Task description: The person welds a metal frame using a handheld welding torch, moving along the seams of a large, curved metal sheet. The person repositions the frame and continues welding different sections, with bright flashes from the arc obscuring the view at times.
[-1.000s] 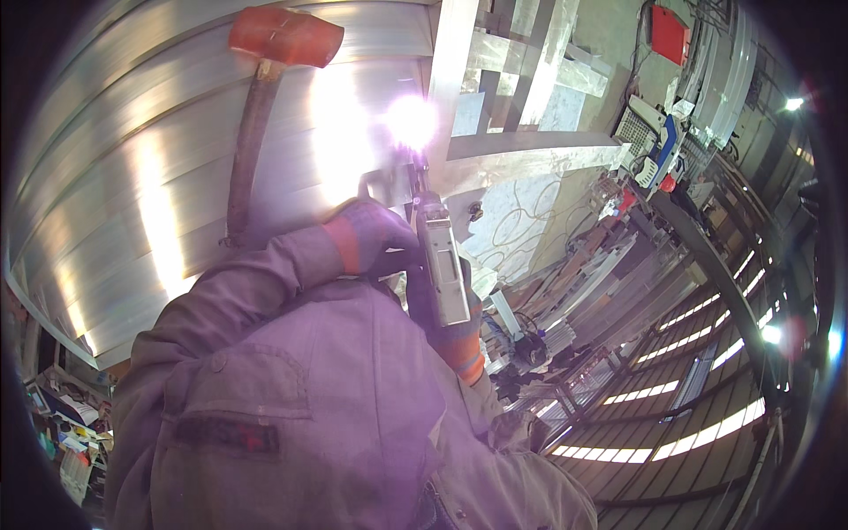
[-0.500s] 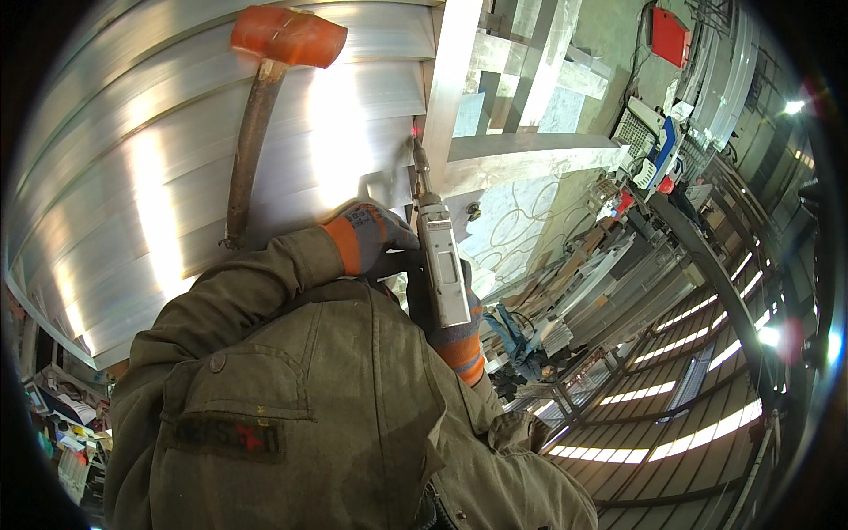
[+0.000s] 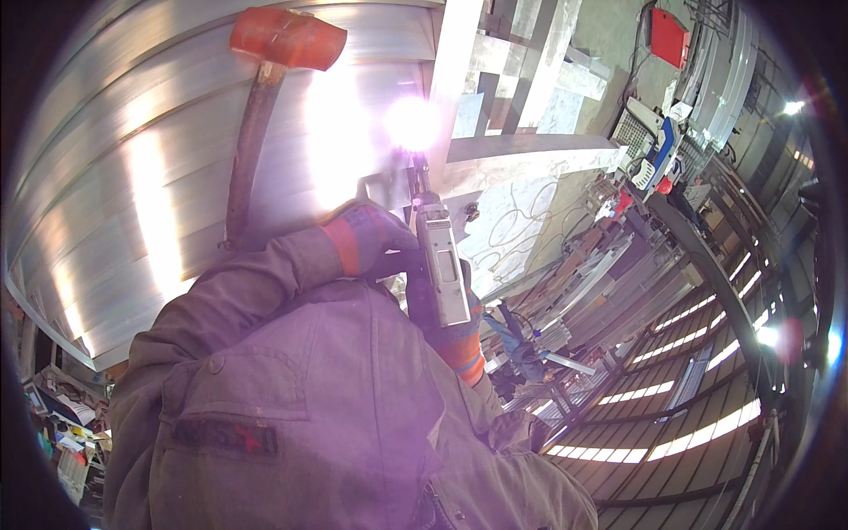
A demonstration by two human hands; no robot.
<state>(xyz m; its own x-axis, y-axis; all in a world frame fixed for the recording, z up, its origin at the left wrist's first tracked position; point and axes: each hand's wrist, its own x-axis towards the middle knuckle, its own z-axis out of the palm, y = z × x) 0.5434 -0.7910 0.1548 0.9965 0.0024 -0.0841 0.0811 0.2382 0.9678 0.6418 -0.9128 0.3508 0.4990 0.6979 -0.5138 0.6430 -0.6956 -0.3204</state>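
Observation:
A grey handheld welding gun lies lengthwise in front of my chest, with its nozzle pointing away from me. A glaring white flash hides the nozzle's tip and the joint between the metal panels and a pale upright bar. My right hand, in a grey and orange glove, is wrapped round the gun's body, which partly covers it. My left hand, gloved alike, curls against the gun's left side, its fingertips partly hidden. Left of the gun, a hammer with an orange-red head rests on the panels.
A metal crossbar runs right from the upright bar. Beyond it lie loops of cable, a blue and white machine and a red box. Stacked metal lengths stand farther right, near another person.
A bright flash has appeared at the gun's tip, where a small red dot showed before. Purple glare now tints my jacket. My hands and the hammer have barely moved.

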